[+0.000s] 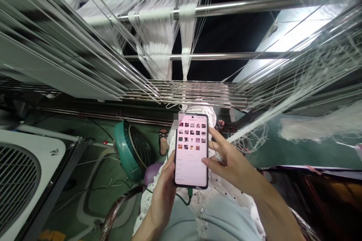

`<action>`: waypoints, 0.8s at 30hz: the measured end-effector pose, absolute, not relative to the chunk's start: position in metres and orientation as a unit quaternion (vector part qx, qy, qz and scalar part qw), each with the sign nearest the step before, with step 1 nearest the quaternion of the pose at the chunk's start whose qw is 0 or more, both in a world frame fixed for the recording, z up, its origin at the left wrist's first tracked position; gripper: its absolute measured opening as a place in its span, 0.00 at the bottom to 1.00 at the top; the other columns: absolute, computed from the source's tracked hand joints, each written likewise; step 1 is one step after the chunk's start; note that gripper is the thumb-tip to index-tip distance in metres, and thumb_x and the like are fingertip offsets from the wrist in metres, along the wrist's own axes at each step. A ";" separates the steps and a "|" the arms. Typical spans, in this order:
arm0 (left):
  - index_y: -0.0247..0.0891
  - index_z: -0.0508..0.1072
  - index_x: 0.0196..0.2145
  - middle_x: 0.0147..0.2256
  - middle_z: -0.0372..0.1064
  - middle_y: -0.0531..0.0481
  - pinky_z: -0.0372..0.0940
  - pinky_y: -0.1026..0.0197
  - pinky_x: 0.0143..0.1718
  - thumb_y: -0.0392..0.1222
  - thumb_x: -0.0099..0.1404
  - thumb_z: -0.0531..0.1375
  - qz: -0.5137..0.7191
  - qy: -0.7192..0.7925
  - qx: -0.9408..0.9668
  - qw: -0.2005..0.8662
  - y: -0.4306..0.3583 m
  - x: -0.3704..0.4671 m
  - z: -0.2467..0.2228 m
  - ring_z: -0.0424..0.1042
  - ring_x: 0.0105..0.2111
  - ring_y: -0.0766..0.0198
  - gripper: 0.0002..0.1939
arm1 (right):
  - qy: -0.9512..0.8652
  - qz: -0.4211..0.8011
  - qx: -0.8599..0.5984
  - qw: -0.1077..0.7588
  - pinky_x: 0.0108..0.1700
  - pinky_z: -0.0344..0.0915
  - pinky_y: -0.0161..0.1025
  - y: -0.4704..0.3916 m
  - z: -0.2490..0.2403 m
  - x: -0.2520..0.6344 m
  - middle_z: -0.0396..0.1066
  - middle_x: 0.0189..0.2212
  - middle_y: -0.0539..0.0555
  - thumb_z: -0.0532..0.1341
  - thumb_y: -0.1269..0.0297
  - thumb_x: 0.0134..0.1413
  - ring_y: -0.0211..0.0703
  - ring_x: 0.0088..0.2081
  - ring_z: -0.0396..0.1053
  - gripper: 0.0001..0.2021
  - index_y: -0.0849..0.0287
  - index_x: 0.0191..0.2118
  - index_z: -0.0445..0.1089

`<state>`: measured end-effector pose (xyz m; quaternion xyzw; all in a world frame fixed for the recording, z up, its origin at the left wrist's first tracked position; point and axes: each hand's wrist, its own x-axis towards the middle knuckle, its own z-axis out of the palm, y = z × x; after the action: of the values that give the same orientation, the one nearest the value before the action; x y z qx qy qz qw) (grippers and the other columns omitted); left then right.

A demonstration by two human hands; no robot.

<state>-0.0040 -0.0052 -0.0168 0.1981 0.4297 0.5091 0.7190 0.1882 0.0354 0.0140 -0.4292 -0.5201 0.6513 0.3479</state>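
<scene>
A smartphone (191, 163) is held upright above my lap, its lit screen showing a grid of small round-cornered pictures over a pale page. My left hand (166, 192) grips its lower left edge. On the other side, my right hand (223, 156) is wrapped about the right edge, with the thumb over the lower part of the screen. A dark green cable (186, 200) is plugged into the phone's bottom end. Beneath lies white dotted cloth (243, 199) across my legs.
Ahead stands a frame of metal rods (240, 7) hung with white threads (158, 34). Thin metal strips (198, 94) cross in front of my knees. A green fan (128, 150) stands on the left floor, near a white grilled unit (51, 150). Loose yarn (263, 135) hangs at right.
</scene>
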 end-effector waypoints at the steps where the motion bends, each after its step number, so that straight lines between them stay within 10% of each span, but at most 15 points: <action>1: 0.45 0.75 0.55 0.62 0.64 0.51 0.41 0.44 0.69 0.55 0.63 0.61 0.512 0.429 0.192 0.719 -0.005 -0.004 -0.015 0.45 0.69 0.45 0.25 | -0.521 0.647 -0.447 0.331 0.40 0.70 0.38 0.035 0.015 0.188 0.62 0.62 0.56 0.62 0.62 0.64 0.39 0.37 0.71 0.40 0.41 0.71 0.35; 4: 0.46 0.76 0.54 0.61 0.65 0.51 0.39 0.43 0.69 0.53 0.62 0.63 0.519 0.431 0.181 0.716 -0.005 -0.004 -0.011 0.48 0.68 0.45 0.23 | -0.530 0.624 -0.487 0.304 0.30 0.67 0.36 0.035 0.017 0.187 0.61 0.62 0.55 0.64 0.65 0.60 0.34 0.26 0.65 0.45 0.38 0.71 0.34; 11: 0.47 0.75 0.55 0.62 0.63 0.52 0.44 0.48 0.69 0.50 0.64 0.64 0.521 0.428 0.204 0.710 -0.005 -0.002 -0.008 0.49 0.68 0.49 0.22 | -0.490 0.632 -0.443 0.405 0.52 0.68 0.45 0.041 0.013 0.177 0.72 0.53 0.56 0.58 0.58 0.67 0.47 0.47 0.72 0.28 0.48 0.68 0.50; 24: 0.45 0.75 0.55 0.62 0.64 0.50 0.43 0.46 0.68 0.52 0.64 0.63 0.526 0.410 0.196 0.719 -0.003 -0.001 -0.010 0.48 0.68 0.46 0.23 | -0.497 0.637 -0.427 0.406 0.46 0.72 0.41 0.042 0.015 0.177 0.73 0.52 0.57 0.61 0.58 0.66 0.48 0.47 0.73 0.28 0.50 0.66 0.52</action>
<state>-0.0011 -0.0030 -0.0098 0.1965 0.4095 0.5257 0.7193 0.1765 0.0416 0.0154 -0.4273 -0.4973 0.6367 0.4059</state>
